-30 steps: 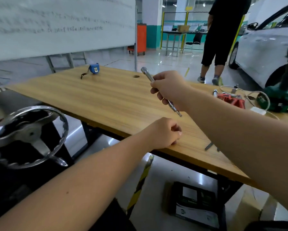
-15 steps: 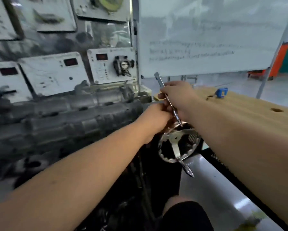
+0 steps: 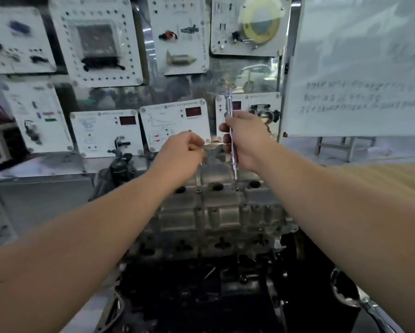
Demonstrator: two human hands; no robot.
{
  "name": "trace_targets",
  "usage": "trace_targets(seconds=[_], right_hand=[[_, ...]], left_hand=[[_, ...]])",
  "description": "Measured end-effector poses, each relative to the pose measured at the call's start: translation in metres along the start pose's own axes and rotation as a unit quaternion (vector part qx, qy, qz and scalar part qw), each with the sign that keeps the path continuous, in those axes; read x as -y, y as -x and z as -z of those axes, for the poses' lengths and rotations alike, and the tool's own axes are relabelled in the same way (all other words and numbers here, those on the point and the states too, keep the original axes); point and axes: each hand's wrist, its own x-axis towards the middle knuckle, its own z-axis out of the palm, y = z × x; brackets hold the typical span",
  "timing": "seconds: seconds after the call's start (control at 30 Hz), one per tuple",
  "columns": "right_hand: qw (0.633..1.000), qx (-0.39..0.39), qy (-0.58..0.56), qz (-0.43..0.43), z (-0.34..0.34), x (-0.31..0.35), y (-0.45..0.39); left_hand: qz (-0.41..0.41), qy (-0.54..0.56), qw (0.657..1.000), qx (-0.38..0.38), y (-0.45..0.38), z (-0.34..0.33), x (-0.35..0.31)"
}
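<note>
My right hand (image 3: 246, 140) grips a slim silver metal tool (image 3: 229, 105) upright, with its lower tip just above the top of a grey engine block (image 3: 220, 212) in front of me. My left hand (image 3: 182, 152) hovers beside it to the left, fingers curled; a small pale thing seems to stick out below the fingers, too blurred to name. The block's top face shows several round holes under both hands.
White instrument panels (image 3: 175, 123) with red displays cover the wall behind the engine. A whiteboard (image 3: 360, 68) stands at the right, a wooden table (image 3: 381, 174) below it. A metal wheel rim (image 3: 345, 294) shows at lower right. Dark engine parts fill the bottom.
My view has swung left from the wooden table to the engine and panel wall. Both hands moved from the table to above the engine block, and the tool now stands upright.
</note>
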Motion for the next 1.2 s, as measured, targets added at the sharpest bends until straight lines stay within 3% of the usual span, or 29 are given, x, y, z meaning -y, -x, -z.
trace_targets(seconds=[0.27,0.57,0.77,0.97,1.2], right_hand=[[0.995,0.025,0.008,0.101,-0.058,-0.015,-0.047],[0.988,0.062,-0.02,0.139,-0.077,-0.044,-0.075],[0.989,0.087,-0.071,0.101,-0.065,-0.047,-0.076],[0.98,0.14,0.014,0.139,-0.059,-0.043,-0.069],[0.987,0.103,-0.011,0.122,-0.065,-0.031,-0.06]], left_hand=[[0.056,0.028,0.998,0.032,-0.054,0.023,0.046],[0.037,0.1,0.989,0.102,-0.082,0.002,0.071],[-0.008,0.059,0.994,0.088,-0.083,-0.006,0.079],[-0.053,-0.028,0.992,0.107,-0.082,-0.005,0.081],[-0.078,-0.059,0.992,0.085,-0.078,-0.006,0.075]])
